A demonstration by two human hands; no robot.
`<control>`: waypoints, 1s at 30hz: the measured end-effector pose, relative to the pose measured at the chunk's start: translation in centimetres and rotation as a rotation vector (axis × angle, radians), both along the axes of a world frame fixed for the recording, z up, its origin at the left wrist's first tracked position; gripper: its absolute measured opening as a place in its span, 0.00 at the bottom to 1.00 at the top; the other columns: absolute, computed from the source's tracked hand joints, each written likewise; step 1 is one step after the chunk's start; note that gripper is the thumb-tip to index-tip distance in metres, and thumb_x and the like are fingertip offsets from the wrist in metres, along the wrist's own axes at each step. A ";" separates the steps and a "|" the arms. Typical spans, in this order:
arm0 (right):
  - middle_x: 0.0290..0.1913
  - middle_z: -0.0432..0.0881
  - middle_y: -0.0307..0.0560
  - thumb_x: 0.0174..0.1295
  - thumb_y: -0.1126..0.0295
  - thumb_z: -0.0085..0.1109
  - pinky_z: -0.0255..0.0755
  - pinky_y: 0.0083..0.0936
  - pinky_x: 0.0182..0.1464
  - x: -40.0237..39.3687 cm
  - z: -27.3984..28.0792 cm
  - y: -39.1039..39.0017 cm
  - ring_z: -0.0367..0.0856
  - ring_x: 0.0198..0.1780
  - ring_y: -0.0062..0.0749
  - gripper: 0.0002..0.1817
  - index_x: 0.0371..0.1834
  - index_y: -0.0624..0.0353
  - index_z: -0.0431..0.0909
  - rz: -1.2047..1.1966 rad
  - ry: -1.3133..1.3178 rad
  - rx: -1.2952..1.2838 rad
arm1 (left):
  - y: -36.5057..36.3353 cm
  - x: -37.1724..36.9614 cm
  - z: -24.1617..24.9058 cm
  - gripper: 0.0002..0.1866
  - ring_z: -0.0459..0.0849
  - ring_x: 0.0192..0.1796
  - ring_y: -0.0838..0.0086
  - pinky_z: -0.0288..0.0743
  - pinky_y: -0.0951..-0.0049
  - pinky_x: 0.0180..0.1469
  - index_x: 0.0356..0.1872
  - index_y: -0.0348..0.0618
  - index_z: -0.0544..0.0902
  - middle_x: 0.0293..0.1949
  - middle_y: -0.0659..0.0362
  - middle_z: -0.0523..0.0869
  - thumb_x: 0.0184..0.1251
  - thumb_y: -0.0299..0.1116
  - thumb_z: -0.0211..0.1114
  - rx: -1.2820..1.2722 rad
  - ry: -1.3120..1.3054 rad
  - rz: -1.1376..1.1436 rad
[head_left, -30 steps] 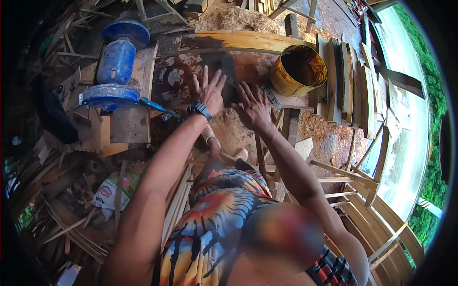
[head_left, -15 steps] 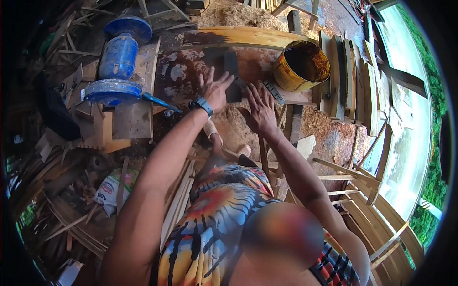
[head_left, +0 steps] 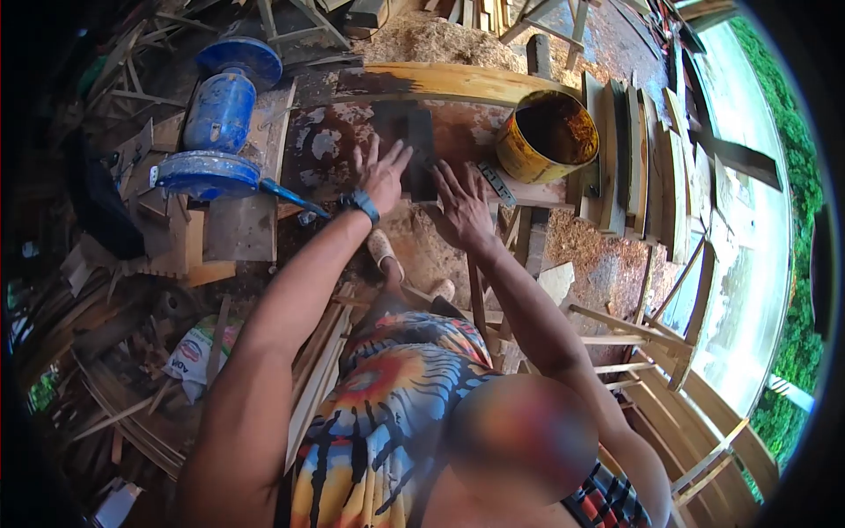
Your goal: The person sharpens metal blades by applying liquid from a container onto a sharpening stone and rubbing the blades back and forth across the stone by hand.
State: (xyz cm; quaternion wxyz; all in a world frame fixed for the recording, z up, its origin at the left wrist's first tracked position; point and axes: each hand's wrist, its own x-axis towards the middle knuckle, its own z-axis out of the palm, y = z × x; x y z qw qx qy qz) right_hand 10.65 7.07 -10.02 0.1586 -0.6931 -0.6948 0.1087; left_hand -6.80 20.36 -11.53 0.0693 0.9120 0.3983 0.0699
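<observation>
By bench edge [head_left: 539, 194], a gap parts both hands [head_left: 382, 187] [head_left: 464, 211].

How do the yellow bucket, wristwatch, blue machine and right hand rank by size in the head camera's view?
Largest to smallest, as they look:
1. Blue machine
2. Yellow bucket
3. Right hand
4. Wristwatch

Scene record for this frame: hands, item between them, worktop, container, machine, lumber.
left hand: open, fingers spread, watch on wrist
right hand: open, beside lettered strip
between hands: dark flat piece; contact unclear
worktop: reddish-brown, pale patches
bucket: yellow, stained, right of both hands
machine: blue, left of hands
planks: right of bucket
</observation>
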 end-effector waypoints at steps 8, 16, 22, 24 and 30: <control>0.84 0.56 0.48 0.71 0.46 0.55 0.41 0.64 0.81 -0.5 0.5 -4.1 0.48 0.83 0.68 0.42 0.83 0.54 0.57 0.050 0.025 -0.087 | -6.3 -0.7 1.1 0.39 0.56 0.81 0.39 0.40 0.30 0.80 0.75 0.77 0.71 0.79 0.52 0.65 0.64 0.24 0.58 -0.029 0.018 -0.009; 0.83 0.58 0.50 0.74 0.44 0.50 0.39 0.62 0.81 0.3 0.3 1.5 0.48 0.83 0.68 0.39 0.84 0.49 0.56 0.096 -0.006 -0.031 | -1.2 -0.6 3.0 0.43 0.51 0.82 0.38 0.38 0.32 0.81 0.79 0.76 0.65 0.80 0.46 0.61 0.63 0.27 0.61 -0.039 0.242 -0.070; 0.84 0.57 0.49 0.76 0.37 0.39 0.36 0.63 0.82 -0.5 1.8 -2.2 0.44 0.85 0.63 0.41 0.83 0.52 0.57 0.095 0.000 -0.136 | -5.5 -1.6 1.7 0.38 0.48 0.81 0.32 0.33 0.29 0.80 0.78 0.77 0.66 0.79 0.39 0.60 0.66 0.34 0.61 0.014 0.136 -0.086; 0.83 0.59 0.49 0.76 0.37 0.39 0.37 0.65 0.81 0.1 0.0 1.3 0.48 0.83 0.65 0.41 0.83 0.52 0.58 0.111 -0.047 -0.050 | -2.3 -0.5 2.0 0.38 0.50 0.81 0.32 0.35 0.30 0.80 0.80 0.78 0.64 0.78 0.39 0.62 0.69 0.33 0.59 -0.045 0.220 -0.002; 0.83 0.60 0.47 0.76 0.36 0.39 0.37 0.64 0.81 0.6 0.3 2.2 0.50 0.82 0.66 0.40 0.82 0.51 0.60 0.140 0.000 -0.023 | -1.8 -0.5 3.4 0.37 0.51 0.81 0.33 0.33 0.31 0.80 0.80 0.78 0.64 0.78 0.42 0.64 0.70 0.35 0.60 -0.004 0.303 -0.003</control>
